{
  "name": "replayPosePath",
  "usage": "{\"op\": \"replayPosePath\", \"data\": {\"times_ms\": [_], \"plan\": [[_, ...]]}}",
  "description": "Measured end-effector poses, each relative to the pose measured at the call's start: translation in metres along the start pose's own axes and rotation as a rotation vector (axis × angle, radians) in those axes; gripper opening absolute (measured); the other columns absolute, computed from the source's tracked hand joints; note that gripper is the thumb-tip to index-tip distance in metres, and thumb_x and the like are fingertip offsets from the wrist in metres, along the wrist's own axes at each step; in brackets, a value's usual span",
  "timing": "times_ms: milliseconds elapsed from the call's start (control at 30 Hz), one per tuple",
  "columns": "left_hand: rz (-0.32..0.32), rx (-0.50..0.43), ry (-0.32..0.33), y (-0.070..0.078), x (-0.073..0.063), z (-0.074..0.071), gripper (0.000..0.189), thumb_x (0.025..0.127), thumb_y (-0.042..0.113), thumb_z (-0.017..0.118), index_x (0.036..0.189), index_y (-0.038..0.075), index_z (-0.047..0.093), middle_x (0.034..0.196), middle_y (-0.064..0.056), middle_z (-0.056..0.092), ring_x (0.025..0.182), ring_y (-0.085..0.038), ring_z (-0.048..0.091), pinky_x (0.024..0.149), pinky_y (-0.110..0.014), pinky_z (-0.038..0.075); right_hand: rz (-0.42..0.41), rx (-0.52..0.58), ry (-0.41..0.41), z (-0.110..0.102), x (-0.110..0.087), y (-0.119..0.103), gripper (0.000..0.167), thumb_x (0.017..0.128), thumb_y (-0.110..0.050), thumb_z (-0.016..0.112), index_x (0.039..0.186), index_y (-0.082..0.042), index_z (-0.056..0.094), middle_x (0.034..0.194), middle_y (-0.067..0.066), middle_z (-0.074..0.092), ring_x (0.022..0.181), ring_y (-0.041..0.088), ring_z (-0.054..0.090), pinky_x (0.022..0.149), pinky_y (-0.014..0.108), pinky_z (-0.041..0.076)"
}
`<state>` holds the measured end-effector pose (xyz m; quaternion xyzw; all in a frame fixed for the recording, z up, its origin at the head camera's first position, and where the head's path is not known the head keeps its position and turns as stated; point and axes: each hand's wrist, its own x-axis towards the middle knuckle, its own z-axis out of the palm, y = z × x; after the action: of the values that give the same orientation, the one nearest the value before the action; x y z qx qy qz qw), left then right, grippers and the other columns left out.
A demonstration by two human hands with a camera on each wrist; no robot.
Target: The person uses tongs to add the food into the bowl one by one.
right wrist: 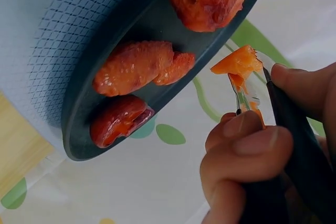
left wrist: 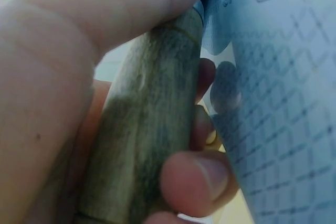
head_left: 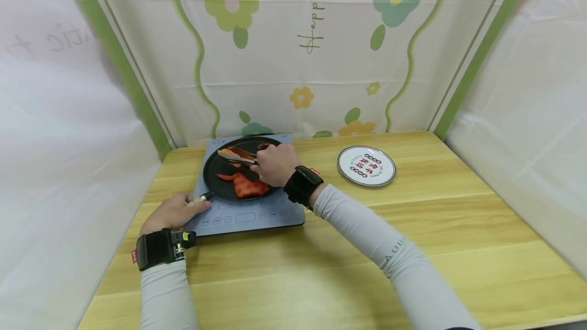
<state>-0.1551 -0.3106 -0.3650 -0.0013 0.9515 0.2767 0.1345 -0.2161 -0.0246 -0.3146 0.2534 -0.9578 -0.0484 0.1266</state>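
Note:
My left hand [head_left: 171,213] grips the wooden handle [left wrist: 147,114] of a black frying pan [head_left: 212,169], its fingers curled around it in the left wrist view. My right hand [head_left: 277,163], over the pan's right side, holds black-handled tongs [right wrist: 296,135]. An orange piece of food [right wrist: 237,62] sits between the tongs' tips, above the pan. In the pan lie a large reddish piece of meat [head_left: 249,186], a browned wing-like piece [right wrist: 134,66] and a glossy dark red piece [right wrist: 118,121]. My right hand hides part of the pan in the head view.
Beneath the pan is a blue-grey induction cooker [head_left: 247,225] with touch controls along its front. A white plate [head_left: 367,153] with a dark rim and red print stands to the right on the wooden table [head_left: 412,228]. Flower-printed cloth [head_left: 266,65] hangs behind, with pale cloth at both sides.

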Motion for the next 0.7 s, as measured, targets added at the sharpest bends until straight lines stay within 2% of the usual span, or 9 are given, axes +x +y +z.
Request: {"op": "replayPosePath", "data": {"times_ms": [133, 200, 300, 433, 533, 700], "plan": [[0.002, -0.004, 0.0, 0.001, -0.001, 0.0, 0.054, 0.1, 0.057, 0.063, 0.094, 0.004, 0.054, 0.08, -0.005, 0.049, 0.074, -0.023, 0.05, 0.063, -0.033, 0.038, -0.005, -0.02, -0.027, 0.001, 0.006, -0.005, 0.039, 0.106, -0.054, 0.056, 0.098, -0.021, 0.076, 0.075, -0.003, 0.066, 0.062, 0.018, 0.062, 0.055, 0.033, 0.05], [0.003, -0.009, -0.001, 0.002, -0.001, 0.0, 0.053, 0.1, 0.057, 0.064, 0.094, 0.005, 0.055, 0.079, -0.004, 0.049, 0.072, -0.022, 0.05, 0.062, -0.033, 0.038, -0.011, -0.034, -0.032, 0.002, 0.009, -0.008, 0.038, 0.107, -0.053, 0.056, 0.099, -0.022, 0.076, 0.077, -0.003, 0.068, 0.062, 0.018, 0.062, 0.056, 0.034, 0.052], [0.013, -0.012, 0.002, 0.002, -0.001, 0.0, 0.052, 0.1, 0.057, 0.063, 0.093, 0.006, 0.054, 0.077, -0.003, 0.048, 0.071, -0.021, 0.049, 0.062, -0.033, 0.038, -0.017, -0.04, -0.036, 0.006, 0.014, -0.012, 0.037, 0.107, -0.051, 0.056, 0.091, -0.022, 0.073, 0.073, -0.004, 0.065, 0.06, 0.017, 0.06, 0.054, 0.034, 0.048], [0.017, 0.0, 0.007, 0.002, -0.001, -0.001, 0.052, 0.1, 0.056, 0.063, 0.091, 0.007, 0.053, 0.078, -0.003, 0.048, 0.073, -0.021, 0.049, 0.063, -0.033, 0.038, -0.022, -0.042, -0.044, 0.012, 0.019, -0.019, 0.041, 0.108, -0.05, 0.056, 0.077, -0.023, 0.062, 0.063, -0.005, 0.051, 0.055, 0.015, 0.053, 0.051, 0.031, 0.037], [0.018, 0.002, 0.008, 0.001, -0.001, 0.0, 0.051, 0.101, 0.055, 0.063, 0.09, 0.006, 0.053, 0.078, -0.003, 0.048, 0.073, -0.022, 0.049, 0.064, -0.033, 0.038, -0.024, -0.065, -0.055, 0.017, 0.023, -0.023, 0.043, 0.108, -0.049, 0.055, 0.074, -0.024, 0.058, 0.061, -0.006, 0.046, 0.054, 0.014, 0.052, 0.049, 0.031, 0.034], [0.01, -0.004, 0.003, 0.002, -0.001, 0.0, 0.051, 0.101, 0.056, 0.063, 0.091, 0.006, 0.054, 0.078, -0.003, 0.048, 0.073, -0.021, 0.05, 0.063, -0.033, 0.038, -0.034, -0.107, -0.064, 0.019, 0.027, -0.026, 0.036, 0.107, -0.05, 0.057, 0.087, -0.025, 0.072, 0.069, -0.007, 0.064, 0.06, 0.015, 0.061, 0.053, 0.031, 0.047]]}}
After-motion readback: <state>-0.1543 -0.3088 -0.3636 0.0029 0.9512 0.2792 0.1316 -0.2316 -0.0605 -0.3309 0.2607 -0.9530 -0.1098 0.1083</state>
